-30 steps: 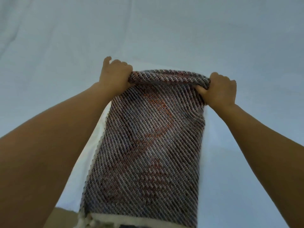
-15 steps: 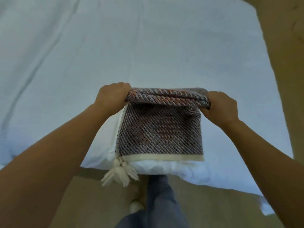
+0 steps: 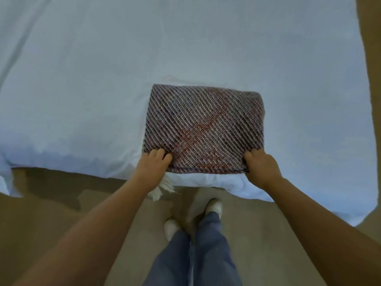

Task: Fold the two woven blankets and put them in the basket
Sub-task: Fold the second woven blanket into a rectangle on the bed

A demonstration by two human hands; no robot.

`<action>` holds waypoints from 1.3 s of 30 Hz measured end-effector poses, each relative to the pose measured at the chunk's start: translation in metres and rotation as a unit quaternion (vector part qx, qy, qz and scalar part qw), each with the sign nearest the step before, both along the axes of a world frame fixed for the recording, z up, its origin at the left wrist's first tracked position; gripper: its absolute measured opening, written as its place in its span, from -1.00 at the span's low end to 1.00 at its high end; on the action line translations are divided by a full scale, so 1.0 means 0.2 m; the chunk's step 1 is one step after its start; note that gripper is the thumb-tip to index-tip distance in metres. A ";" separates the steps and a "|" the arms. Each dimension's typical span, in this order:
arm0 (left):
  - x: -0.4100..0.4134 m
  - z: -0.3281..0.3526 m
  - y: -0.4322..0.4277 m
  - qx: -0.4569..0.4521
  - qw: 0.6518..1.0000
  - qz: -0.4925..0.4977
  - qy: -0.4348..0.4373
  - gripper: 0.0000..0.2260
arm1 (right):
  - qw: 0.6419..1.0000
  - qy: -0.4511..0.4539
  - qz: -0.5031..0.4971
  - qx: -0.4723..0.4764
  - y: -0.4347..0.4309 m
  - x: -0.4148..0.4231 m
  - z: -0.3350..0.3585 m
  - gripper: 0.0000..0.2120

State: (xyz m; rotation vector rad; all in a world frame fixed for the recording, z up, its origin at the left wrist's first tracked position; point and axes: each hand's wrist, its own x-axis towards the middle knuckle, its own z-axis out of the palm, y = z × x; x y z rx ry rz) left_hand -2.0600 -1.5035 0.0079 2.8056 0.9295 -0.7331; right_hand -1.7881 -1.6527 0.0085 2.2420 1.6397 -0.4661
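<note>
Woven blanket [image 3: 204, 129] lies folded into a compact rectangle near the front edge of the bed [image 3: 82, 79], on the white sheet. Left hand [image 3: 153, 165] pinches its near-left corner; right hand [image 3: 260, 165] pinches the near-right corner. White tassel [image 3: 162, 187] hangs off the bed edge below the left wrist.

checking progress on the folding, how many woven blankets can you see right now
1: a folded woven blanket on the white bed sheet, near its front edge, held at its near corners by both hands. The second blanket is out of view.
</note>
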 end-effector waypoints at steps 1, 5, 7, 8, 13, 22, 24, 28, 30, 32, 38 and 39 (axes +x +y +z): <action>0.00 -0.03 -0.02 -0.017 0.999 0.018 0.027 -0.56 | 1.000 0.007 -0.017 -0.008 -0.01 -0.01 -0.03 -0.72; 0.00 -0.05 0.00 -0.083 0.992 0.093 -0.017 -0.49 | 0.992 0.093 -0.086 0.024 0.01 -0.01 -0.03 -0.82; 0.03 0.01 0.05 -0.110 0.974 0.169 -0.108 -0.55 | 0.961 0.166 -0.176 0.134 0.06 0.01 0.03 -0.87; 0.07 0.04 0.08 -0.102 0.965 0.188 -0.154 -0.60 | 0.933 0.183 -0.229 0.207 0.10 0.03 0.06 -0.86; 0.37 0.12 0.24 -0.020 0.957 0.138 -0.254 -0.65 | 0.772 0.292 -0.484 0.292 0.38 0.24 0.16 -0.60; 1.01 0.03 0.27 -0.056 0.966 0.140 -0.209 -0.37 | 0.455 0.717 -0.528 -0.016 0.71 0.54 0.11 -0.45; 1.07 0.00 0.29 -0.047 0.962 0.159 -0.219 -0.37 | 0.454 0.728 -0.511 -0.057 0.76 0.57 0.09 -0.48; 1.06 -0.08 0.31 -0.014 0.972 0.158 -0.176 -0.25 | 0.470 0.672 -0.571 0.031 0.81 0.63 -0.01 -0.70; 1.03 -0.11 0.31 -0.008 0.982 0.136 -0.133 -0.18 | 0.429 0.660 -0.610 0.092 0.80 0.67 -0.07 -0.72; 1.00 -0.14 0.32 -0.004 0.986 0.127 -0.106 -0.17 | 0.412 0.642 -0.636 0.121 0.77 0.69 -0.10 -0.70; 0.99 -0.16 0.34 0.001 0.987 0.139 -0.085 -0.14 | 0.563 0.500 -0.629 0.193 0.87 0.63 -0.07 -0.71; 0.98 -0.15 0.34 0.001 0.986 0.140 -0.088 -0.14 | 0.672 0.406 -0.574 0.234 0.88 0.61 -0.06 -0.70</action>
